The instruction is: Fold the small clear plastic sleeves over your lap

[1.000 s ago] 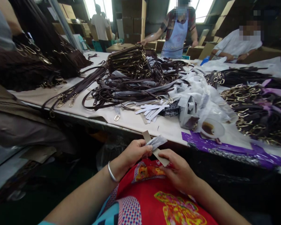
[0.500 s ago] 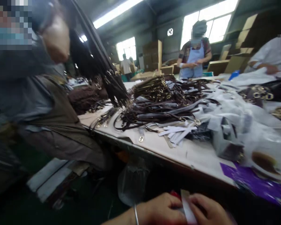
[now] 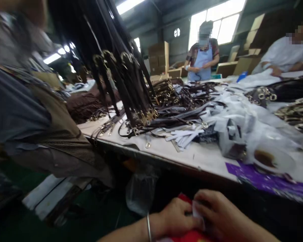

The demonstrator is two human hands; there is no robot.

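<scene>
My left hand [image 3: 176,216], with a silver bangle at the wrist, is closed at the bottom of the view. Close against it, my right hand [image 3: 215,210] is closed too. Between them both sets of fingers pinch a white strip [image 3: 197,211], partly hidden and blurred. Red fabric [image 3: 190,236] shows beneath my hands. Beyond them, on the table, lie a pile of loose white strips [image 3: 185,136] and a heap of dark straps [image 3: 174,116] with gold-coloured metal clasps.
At the left, a standing person [image 3: 63,111] is beside a hanging bundle of dark straps [image 3: 123,90] above the table [image 3: 164,149]. A plastic-wrapped bowl [image 3: 265,159] stands by a purple sheet [image 3: 257,178]. Another person [image 3: 203,60] works across the table. A stool [image 3: 45,195] stands low left.
The hanging bundle has swung right and lower over the table. The person at the left has shifted. My hands have drawn closer around the white strip, and more red fabric shows.
</scene>
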